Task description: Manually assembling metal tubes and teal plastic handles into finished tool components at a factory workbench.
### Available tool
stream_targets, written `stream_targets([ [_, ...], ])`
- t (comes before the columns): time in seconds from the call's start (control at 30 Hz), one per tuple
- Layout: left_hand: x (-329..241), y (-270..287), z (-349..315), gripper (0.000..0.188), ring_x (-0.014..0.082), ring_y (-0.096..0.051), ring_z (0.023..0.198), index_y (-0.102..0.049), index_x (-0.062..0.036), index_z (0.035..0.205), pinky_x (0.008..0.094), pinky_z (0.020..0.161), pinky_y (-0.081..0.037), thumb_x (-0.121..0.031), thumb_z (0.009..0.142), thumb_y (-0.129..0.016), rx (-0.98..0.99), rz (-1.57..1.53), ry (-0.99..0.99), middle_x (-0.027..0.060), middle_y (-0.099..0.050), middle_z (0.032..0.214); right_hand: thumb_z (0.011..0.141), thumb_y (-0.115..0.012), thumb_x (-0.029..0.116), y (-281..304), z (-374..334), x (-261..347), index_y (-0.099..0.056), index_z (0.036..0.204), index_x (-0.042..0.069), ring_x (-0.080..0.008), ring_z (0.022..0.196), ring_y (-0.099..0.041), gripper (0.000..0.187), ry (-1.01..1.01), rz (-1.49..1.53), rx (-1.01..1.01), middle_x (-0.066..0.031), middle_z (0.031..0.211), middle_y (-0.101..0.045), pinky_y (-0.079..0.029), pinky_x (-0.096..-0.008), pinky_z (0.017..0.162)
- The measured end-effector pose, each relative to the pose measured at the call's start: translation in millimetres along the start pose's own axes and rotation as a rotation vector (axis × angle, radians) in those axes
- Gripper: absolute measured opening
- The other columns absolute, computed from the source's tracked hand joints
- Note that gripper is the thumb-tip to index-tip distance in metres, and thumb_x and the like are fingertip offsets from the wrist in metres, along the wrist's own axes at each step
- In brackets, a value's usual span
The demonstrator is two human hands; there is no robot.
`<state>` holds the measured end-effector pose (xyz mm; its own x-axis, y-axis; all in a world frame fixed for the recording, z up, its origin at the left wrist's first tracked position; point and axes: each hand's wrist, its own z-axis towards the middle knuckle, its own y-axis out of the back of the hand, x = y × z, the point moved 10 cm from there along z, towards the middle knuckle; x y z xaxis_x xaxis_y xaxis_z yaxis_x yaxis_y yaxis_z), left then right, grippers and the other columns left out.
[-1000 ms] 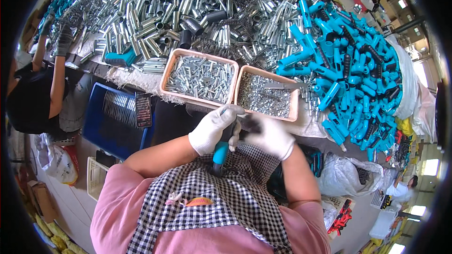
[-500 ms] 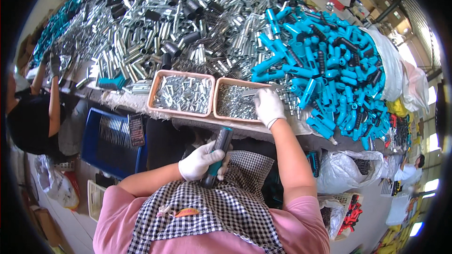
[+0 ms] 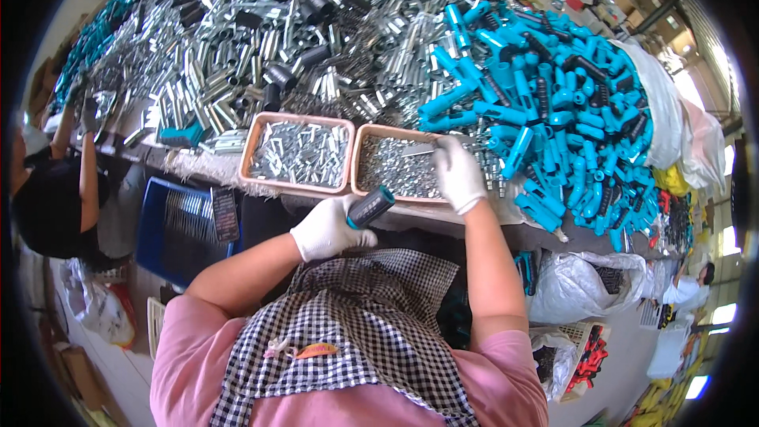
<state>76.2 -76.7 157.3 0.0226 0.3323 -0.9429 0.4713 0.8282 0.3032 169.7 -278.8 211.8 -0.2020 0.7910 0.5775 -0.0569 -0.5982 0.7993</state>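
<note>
My left hand [image 3: 326,229], in a white glove, is closed around a black and teal tool handle [image 3: 370,207] in front of the bins, tilted with its free end up and right. At the right rim of the right-hand bin [image 3: 356,164] is my white-gloved right hand [image 3: 460,178], fingers bent together; anything between them is too small or hidden to make out. That bin holds many small metal pieces [image 3: 387,168]. A flat metal strip [image 3: 417,150] lies by the right fingertips. Beside it, the left-hand bin [image 3: 247,150] contains small silvery metal parts [image 3: 299,152].
Metal tubes and rods [image 3: 229,71] are heaped behind the bins. A large pile of teal handles [image 3: 553,103] covers the table's right side. Below the table edge are a blue crate [image 3: 150,229] at left and a white sack [image 3: 581,285] at right. Another person [image 3: 59,198] works at far left.
My left hand has lifted the tool handle up toward the bins and tilted it to the right. My right hand has shifted slightly right and toward me, staying by the bin's right rim.
</note>
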Motion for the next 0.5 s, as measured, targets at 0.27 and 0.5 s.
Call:
stream_targets([
  [0.27,-34.1,-4.5,12.9,0.048,0.0347,-0.07,0.075,-0.064,-0.0014,0.1,0.0406,0.069,-0.055,-0.036,0.072,-0.082,0.05,0.531,-0.06,0.019,-0.069,0.082,0.083,-0.067,0.015,8.9,-63.2,90.8,-0.069,0.09,0.007,-0.0292,0.077,-0.066,0.011,0.443,0.204,0.236,-0.0099,0.084,-0.067,-0.053,-0.04,0.072],
  [0.5,-12.6,-41.2,17.5,0.058,0.036,-0.069,0.081,-0.06,-0.0003,0.112,0.042,0.074,-0.054,-0.036,0.072,-0.082,0.27,0.42,-0.127,0.0218,-0.068,0.085,0.084,-0.063,0.015,-3.6,-93.9,69.3,-0.048,0.134,0.008,-0.0382,0.086,-0.065,0.053,0.476,0.131,0.254,-0.0212,0.1,-0.065,-0.052,-0.0474,0.075],
])
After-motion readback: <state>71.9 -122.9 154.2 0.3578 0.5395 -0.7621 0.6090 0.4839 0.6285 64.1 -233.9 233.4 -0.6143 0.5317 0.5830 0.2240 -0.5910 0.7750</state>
